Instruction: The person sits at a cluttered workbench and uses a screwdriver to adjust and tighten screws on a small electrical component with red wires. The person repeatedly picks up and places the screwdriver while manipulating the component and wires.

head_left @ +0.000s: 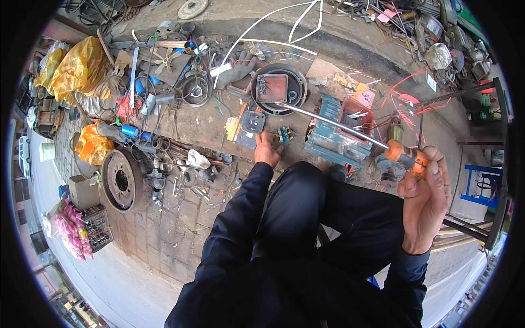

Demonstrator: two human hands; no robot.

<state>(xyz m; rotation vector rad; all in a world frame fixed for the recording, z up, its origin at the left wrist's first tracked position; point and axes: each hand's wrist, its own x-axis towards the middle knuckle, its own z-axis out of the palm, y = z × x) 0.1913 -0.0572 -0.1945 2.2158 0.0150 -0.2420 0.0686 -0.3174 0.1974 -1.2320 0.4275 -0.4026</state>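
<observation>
My right hand (pixel 424 188) is closed around the orange and black handle of a long screwdriver (pixel 407 157). Its shaft points left across the teal finned motor housing (pixel 336 136), with the tip near a reddish square cover (pixel 272 88). My left hand (pixel 266 151) rests low, thumb apart, fingers stretched to the near edge of a dark square plate with holes (pixel 253 122); whether they press on it is hard to see. Beside those fingers lies a small terminal block with brass-coloured parts (pixel 285 135). Red and white wires stick out of the motor's open reddish box (pixel 358 115).
A round black housing (pixel 299 82) lies under the reddish cover, near a grey glove (pixel 239 69). To the left are a rusty wheel drum (pixel 121 179), orange plastic bags (pixel 82 65) and loose scrap. A metal frame (pixel 500 164) stands at the right.
</observation>
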